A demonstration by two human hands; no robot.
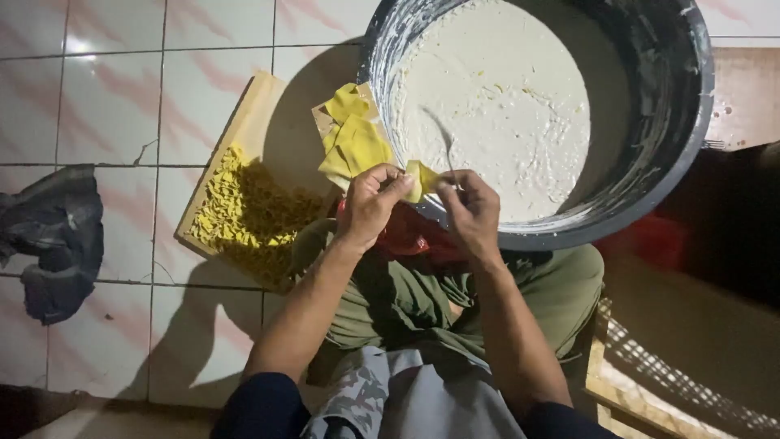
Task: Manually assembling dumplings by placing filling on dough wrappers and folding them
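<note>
My left hand [371, 201] and my right hand [469, 210] meet over my lap, pinching a small yellow dough wrapper [422, 177] between their fingertips. My right hand also holds a thin spoon [443, 140] whose handle rises over the filling. Just beyond the hands stands a large dark basin [674, 122] of pale creamy filling [504, 97]. A stack of flat yellow wrappers [351, 140] lies on the basin's left edge, just above my left hand.
A wooden tray [252, 122] on the tiled floor at my left holds several folded yellow dumplings [244, 213]. A dark crumpled cloth [53, 240] lies at the far left. A wooden slatted frame [650, 374] sits at the lower right.
</note>
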